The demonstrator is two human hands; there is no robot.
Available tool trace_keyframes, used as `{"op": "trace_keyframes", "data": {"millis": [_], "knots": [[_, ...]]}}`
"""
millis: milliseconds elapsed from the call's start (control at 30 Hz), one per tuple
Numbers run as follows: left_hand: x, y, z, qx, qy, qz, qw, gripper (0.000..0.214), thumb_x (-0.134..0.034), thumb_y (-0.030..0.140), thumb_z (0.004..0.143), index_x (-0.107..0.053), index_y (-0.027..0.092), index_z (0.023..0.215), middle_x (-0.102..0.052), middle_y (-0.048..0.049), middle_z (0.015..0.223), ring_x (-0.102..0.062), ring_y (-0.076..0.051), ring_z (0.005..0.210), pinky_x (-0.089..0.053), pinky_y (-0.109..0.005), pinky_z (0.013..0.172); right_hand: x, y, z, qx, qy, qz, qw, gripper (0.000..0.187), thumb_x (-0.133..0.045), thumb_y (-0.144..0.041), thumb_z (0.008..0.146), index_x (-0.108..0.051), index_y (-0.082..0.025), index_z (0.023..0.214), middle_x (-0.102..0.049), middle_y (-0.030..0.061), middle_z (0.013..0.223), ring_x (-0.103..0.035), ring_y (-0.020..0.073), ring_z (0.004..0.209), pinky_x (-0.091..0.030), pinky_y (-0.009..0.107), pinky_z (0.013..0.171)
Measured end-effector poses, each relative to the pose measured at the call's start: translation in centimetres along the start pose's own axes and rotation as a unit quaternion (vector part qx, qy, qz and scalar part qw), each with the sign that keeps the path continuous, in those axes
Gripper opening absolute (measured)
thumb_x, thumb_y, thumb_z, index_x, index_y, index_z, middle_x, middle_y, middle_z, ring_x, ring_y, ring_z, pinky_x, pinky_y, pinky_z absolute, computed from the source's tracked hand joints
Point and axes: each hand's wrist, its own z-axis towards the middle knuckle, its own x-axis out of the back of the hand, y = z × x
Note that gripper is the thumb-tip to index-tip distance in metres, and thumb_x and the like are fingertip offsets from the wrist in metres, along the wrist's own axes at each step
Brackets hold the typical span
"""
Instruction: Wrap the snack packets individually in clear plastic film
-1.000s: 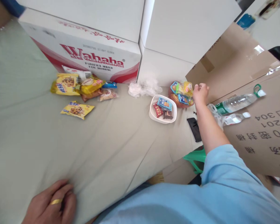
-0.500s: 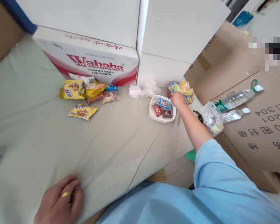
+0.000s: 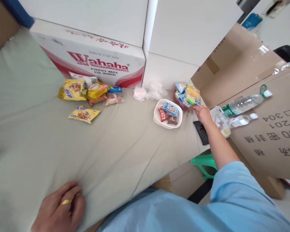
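Observation:
My right hand [image 3: 202,114] is at the near right rim of a reddish see-through bowl [image 3: 186,107], its fingers closed on the edge. Blue and yellow snack packets [image 3: 192,93] are heaped in that bowl. Just left of it stands a white plastic container [image 3: 167,125] with a blue packet [image 3: 170,109], a red packet [image 3: 162,114] and a brown packet [image 3: 173,120] inside. My left hand [image 3: 60,207], wearing a gold ring, rests on the cloth at the lower left. Its fingers are curled in, with nothing seen in them.
Several snack packets [image 3: 96,91] lie before a Wahaha carton [image 3: 94,61]; one yellow cookie packet [image 3: 84,114] sits nearer. Crumpled clear plastic [image 3: 155,91] touches the white boxes. A dark phone-like object [image 3: 201,132] lies under my right forearm. Water bottles [image 3: 244,103] and cardboard boxes are at right.
My right hand has moved from the bowl's left side to its near right rim. The packets in the bowl sit differently, and the dark flat object is uncovered. My left hand stays put.

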Motion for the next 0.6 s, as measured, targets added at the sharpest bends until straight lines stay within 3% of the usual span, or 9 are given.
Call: {"op": "trace_keyframes", "data": {"millis": [167,333,467,600], "knots": [[0.1,0.2,0.2,-0.003,0.000,0.009,1.000,0.019,-0.050,0.030,0.097,-0.066,0.019,0.097,-0.072,-0.0184,0.111,-0.069,-0.034,0.095,-0.059,-0.054,0.089,0.2,-0.8,-0.4,-0.032,0.040,0.017,0.999,0.043,-0.046,-0.015,0.084,-0.082,-0.017,0.108,-0.078,0.0155,0.118,-0.065,0.0309,0.105,-0.052,0.046,0.100],[-0.1,0.0,0.0,0.003,-0.012,0.011,1.000,0.020,-0.048,0.033,0.099,-0.064,0.021,0.097,-0.071,-0.0157,0.111,-0.067,-0.031,0.097,-0.058,-0.050,0.092,2.8,-4.2,0.8,-0.097,0.120,-0.046,0.987,0.039,-0.045,-0.018,0.089,-0.080,-0.017,0.106,-0.075,0.0177,0.107,-0.058,0.0348,0.109,-0.051,0.048,0.096],[-0.1,0.0,-0.3,0.008,-0.011,0.020,1.000,0.019,-0.049,0.032,0.099,-0.064,0.020,0.101,-0.071,-0.0166,0.114,-0.068,-0.031,0.099,-0.058,-0.050,0.094,4.9,-8.6,5.9,-0.050,0.144,-0.083,0.985,0.040,-0.040,-0.020,0.098,-0.074,-0.016,0.117,-0.071,0.0184,0.114,-0.052,0.0353,0.117,-0.047,0.047,0.100],[0.1,-0.1,-0.7,0.019,-0.008,0.005,1.000,0.015,-0.055,0.031,0.097,-0.065,0.021,0.101,-0.072,-0.0155,0.114,-0.069,-0.029,0.097,-0.057,-0.048,0.094,4.6,-12.0,12.8,-0.033,0.067,-0.138,0.988,0.039,-0.041,-0.022,0.102,-0.069,-0.013,0.126,-0.067,0.0212,0.124,-0.049,0.0368,0.124,-0.047,0.048,0.098]]}}
